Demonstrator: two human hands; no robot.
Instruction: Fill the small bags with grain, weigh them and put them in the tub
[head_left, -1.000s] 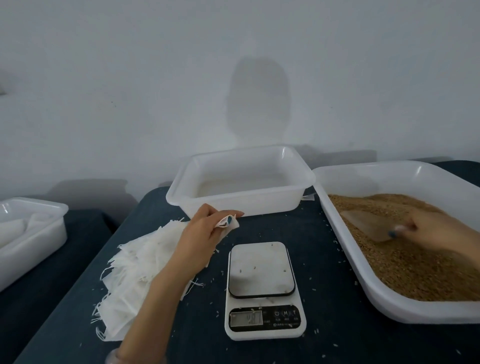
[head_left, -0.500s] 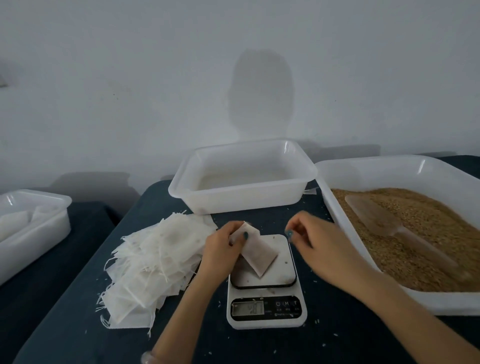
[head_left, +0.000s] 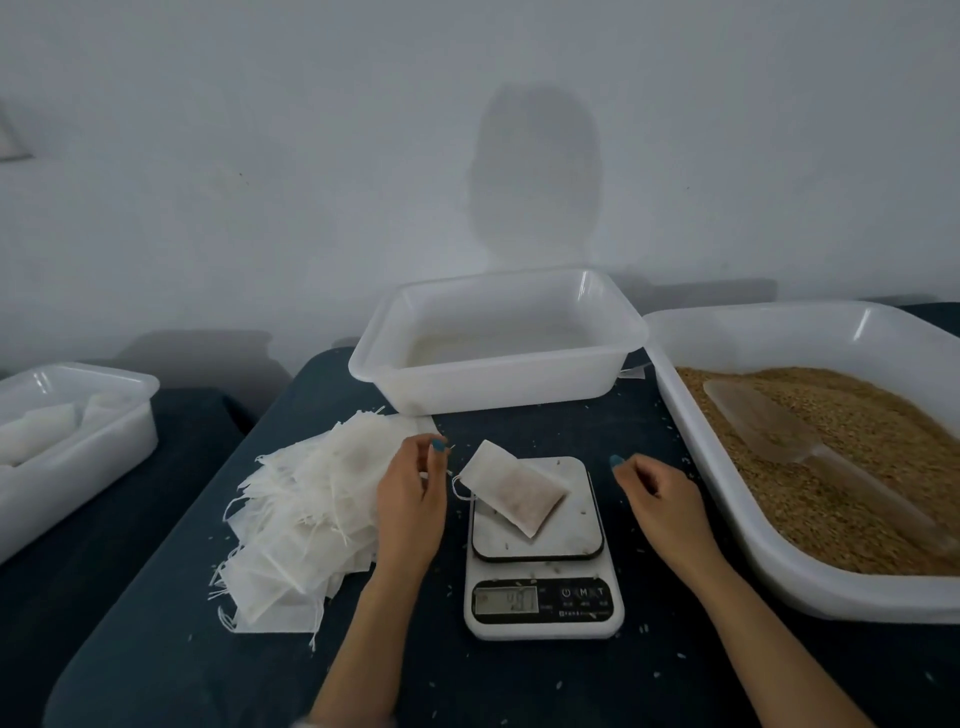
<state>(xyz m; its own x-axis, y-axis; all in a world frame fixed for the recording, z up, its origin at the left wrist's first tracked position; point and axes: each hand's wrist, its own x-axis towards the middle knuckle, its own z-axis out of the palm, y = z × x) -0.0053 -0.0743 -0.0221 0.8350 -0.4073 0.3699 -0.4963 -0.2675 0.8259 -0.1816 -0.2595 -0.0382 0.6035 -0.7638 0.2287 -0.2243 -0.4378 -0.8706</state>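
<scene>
A filled bag (head_left: 511, 488) lies on the scale (head_left: 540, 618). The left hand (head_left: 410, 499) and right hand (head_left: 660, 493) flank it, each grip loose, holding nothing.

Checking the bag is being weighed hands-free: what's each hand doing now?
Left hand: open, relaxed, beside the filled bag on the kitchen scale, holding nothing.
Right hand: open, loosely curled, holding nothing.

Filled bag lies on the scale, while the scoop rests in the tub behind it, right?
No: the head view shows the scoop lying on the grain in the right-hand tray, not the tub. The filled bag does lie on the scale.
</scene>
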